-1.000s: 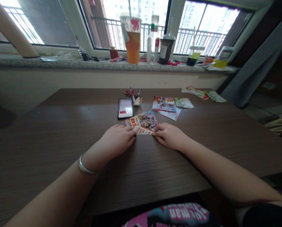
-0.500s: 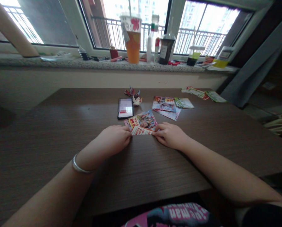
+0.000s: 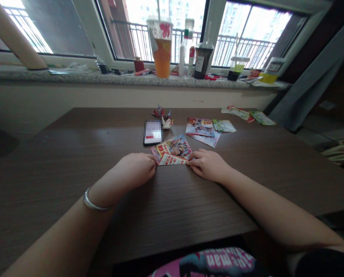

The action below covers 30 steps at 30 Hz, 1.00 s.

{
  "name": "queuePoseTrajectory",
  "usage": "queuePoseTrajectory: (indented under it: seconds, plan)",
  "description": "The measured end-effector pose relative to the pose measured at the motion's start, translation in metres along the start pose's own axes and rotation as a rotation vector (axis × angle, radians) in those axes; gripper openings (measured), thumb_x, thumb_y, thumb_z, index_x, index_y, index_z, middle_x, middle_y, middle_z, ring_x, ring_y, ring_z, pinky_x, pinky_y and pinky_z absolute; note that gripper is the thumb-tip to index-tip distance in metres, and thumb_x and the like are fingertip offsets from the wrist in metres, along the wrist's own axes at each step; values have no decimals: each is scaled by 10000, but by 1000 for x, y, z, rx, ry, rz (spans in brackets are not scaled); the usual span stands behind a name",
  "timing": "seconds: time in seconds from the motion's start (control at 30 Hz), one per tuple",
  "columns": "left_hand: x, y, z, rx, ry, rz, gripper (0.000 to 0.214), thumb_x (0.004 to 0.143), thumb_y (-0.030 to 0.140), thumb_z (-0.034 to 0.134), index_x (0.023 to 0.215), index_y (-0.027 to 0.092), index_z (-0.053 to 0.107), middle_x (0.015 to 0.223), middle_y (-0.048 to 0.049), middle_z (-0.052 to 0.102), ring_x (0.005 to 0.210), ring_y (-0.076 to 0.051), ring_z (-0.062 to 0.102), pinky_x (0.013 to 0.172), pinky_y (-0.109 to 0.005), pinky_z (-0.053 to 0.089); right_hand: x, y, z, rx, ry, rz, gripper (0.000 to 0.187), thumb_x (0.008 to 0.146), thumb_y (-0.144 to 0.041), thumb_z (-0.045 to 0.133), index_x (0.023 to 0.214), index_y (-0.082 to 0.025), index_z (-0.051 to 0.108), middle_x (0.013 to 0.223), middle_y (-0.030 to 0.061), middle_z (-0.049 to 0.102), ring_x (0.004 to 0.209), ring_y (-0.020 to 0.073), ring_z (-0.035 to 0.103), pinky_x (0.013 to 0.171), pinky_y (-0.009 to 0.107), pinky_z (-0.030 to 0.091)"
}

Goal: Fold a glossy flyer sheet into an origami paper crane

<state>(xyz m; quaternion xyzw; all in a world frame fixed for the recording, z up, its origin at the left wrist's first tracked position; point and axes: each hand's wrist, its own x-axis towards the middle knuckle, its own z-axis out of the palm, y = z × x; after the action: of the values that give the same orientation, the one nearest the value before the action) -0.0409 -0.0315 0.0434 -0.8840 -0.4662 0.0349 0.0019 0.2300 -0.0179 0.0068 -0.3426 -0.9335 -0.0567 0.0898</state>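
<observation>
A printed leaflet (image 3: pixel 176 147) lies on the table, its near edge folded up into a white strip with red print. My left hand (image 3: pixel 137 166), a silver bangle on its wrist, rests at the leaflet's left corner with fingers curled together; the fingertips are partly hidden. The right corner of the fold is pinched between the thumb and fingers of my right hand (image 3: pixel 206 163). Just beyond the leaflet lies a phone (image 3: pixel 153 132), its screen blurred. Beside the phone stand small folded paper pieces, one white (image 3: pixel 167 123) and one red and blue (image 3: pixel 161 112).
More leaflets (image 3: pixel 200 127) lie right of centre, with green paper slips (image 3: pixel 224 125) next to them. Further strips (image 3: pixel 241 113) are near the table's back right. On the windowsill (image 3: pixel 117 79) stand an orange drink cup (image 3: pixel 162 55), a dark cup (image 3: pixel 202 61) and bottles.
My left hand has slid slightly left along the leaflet's near edge, and more of the fold's left end shows. My right hand stays in place.
</observation>
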Motion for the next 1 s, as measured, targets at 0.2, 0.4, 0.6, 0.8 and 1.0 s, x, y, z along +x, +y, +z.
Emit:
queuePoseTrajectory:
  seconds: [0.2, 0.4, 0.6, 0.8, 1.0]
  plan:
    - [6, 3, 8, 20, 221, 57, 218, 893, 269, 490, 927, 176, 684, 996, -96, 686, 904, -216, 638, 841, -347, 513, 0, 0, -1, 58, 40, -3, 218, 918, -256, 517, 1013, -227, 712, 1040, 61, 684, 936, 196, 556, 801, 325, 438]
    - [14, 15, 30, -18, 346, 224, 287, 873, 261, 589, 1158, 231, 607, 1203, -69, 637, 1098, -236, 589, 925, -388, 486, 5, -2, 1, 64, 49, -18, 194, 910, -249, 530, 981, -205, 704, 1022, 57, 698, 905, 197, 558, 802, 323, 444]
    - [17, 14, 32, 21, 345, 216, 196, 932, 252, 490, 1041, 222, 651, 1088, -51, 679, 991, -209, 635, 821, -327, 507, 9, -5, 3, 76, 102, 11, 192, 905, -277, 547, 1019, -221, 692, 986, 44, 704, 901, 203, 554, 784, 320, 433]
    - [16, 21, 27, 99, 353, 206, 139, 898, 203, 517, 944, 188, 648, 988, -70, 693, 910, -212, 659, 718, -294, 508, 10, -15, 1, 54, 125, 11, 158, 899, -275, 567, 971, -206, 689, 957, 57, 703, 909, 207, 554, 780, 318, 412]
    - [16, 25, 26, 66, 373, 101, 117, 860, 181, 505, 880, 186, 620, 886, -59, 700, 809, -202, 663, 643, -286, 487, 11, -20, -2, 31, 169, 63, 158, 902, -267, 543, 861, -197, 678, 847, 43, 695, 832, 191, 558, 718, 304, 386]
